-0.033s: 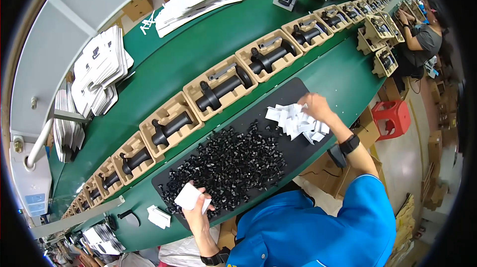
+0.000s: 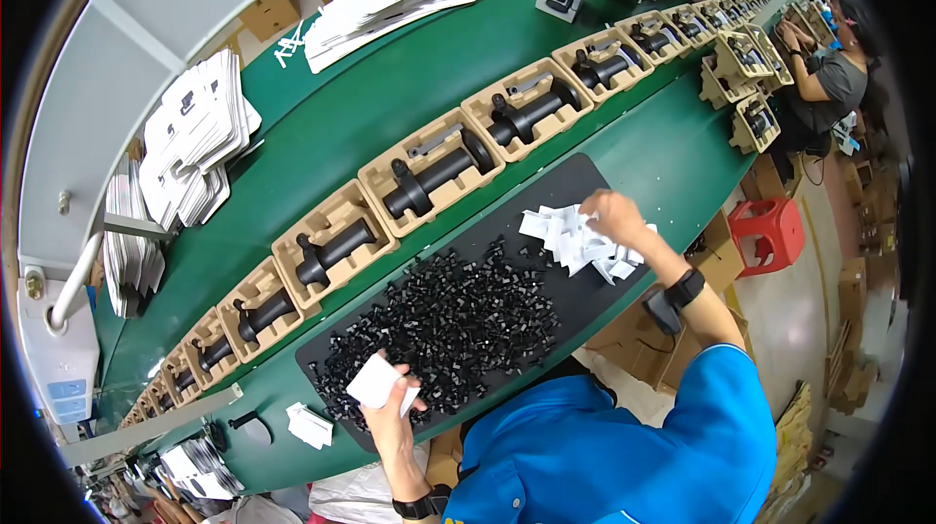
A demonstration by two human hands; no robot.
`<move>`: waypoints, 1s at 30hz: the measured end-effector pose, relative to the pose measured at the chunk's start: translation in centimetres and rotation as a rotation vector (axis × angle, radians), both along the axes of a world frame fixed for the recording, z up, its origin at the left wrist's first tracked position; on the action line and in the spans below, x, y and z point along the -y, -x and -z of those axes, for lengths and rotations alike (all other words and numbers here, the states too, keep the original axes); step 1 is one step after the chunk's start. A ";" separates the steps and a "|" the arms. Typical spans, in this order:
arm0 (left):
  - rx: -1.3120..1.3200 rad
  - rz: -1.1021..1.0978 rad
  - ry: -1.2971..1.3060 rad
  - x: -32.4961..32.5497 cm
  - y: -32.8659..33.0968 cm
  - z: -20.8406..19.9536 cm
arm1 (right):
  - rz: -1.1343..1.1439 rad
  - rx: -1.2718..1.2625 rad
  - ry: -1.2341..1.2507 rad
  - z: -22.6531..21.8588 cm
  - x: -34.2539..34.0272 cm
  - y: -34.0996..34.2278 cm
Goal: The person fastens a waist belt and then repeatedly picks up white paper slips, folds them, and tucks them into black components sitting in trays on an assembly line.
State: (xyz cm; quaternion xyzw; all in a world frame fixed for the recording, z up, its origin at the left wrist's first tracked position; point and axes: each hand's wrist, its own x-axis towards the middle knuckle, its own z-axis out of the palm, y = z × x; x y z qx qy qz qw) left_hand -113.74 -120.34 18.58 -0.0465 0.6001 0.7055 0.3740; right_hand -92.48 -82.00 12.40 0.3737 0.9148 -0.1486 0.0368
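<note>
My left hand (image 2: 392,425) is closed round a white folded paper bundle (image 2: 373,381) at the near left end of the dark grey mat (image 2: 573,179). Beside it spreads a heap of small black parts (image 2: 458,324), too small to tell their kind. My right hand (image 2: 618,219) is at the mat's right end, over a loose pile of white folded slips (image 2: 570,239). Its fingers are curled together at the pile's upper edge, and what they grip is hidden.
Past the mat runs a row of tan moulded trays (image 2: 429,171) with black cylindrical device parts. Flattened white cartons (image 2: 195,129) lie at left. Further white folded papers (image 2: 310,425) rest on the green table. Stacked trays (image 2: 746,66), a co-worker (image 2: 829,80) and a red stool (image 2: 765,234) are at right.
My right hand has shifted slightly down and left over the slips, fingers more curled. My left hand has moved slightly right with the paper bundle.
</note>
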 end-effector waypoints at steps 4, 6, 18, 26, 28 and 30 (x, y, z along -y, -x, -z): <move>0.093 0.157 -0.067 -3.5 -1.2 0.0 | 0.149 0.220 0.042 0.1 2.8 3.6; 0.095 0.171 -0.081 -4.1 -1.6 0.2 | 0.250 0.387 0.092 1.1 3.4 5.6; 0.068 -0.024 0.006 -0.2 -0.5 1.8 | 0.371 -0.075 0.214 5.3 5.1 3.0; 0.063 0.071 0.008 -2.7 -0.7 2.0 | 0.274 0.106 -0.269 9.8 9.9 7.4; 0.070 0.075 0.018 -2.8 -0.9 1.7 | 0.338 0.015 -0.165 9.7 10.0 6.9; 0.052 0.074 0.041 -2.0 -0.4 2.3 | 0.380 0.000 -0.054 9.0 9.6 5.9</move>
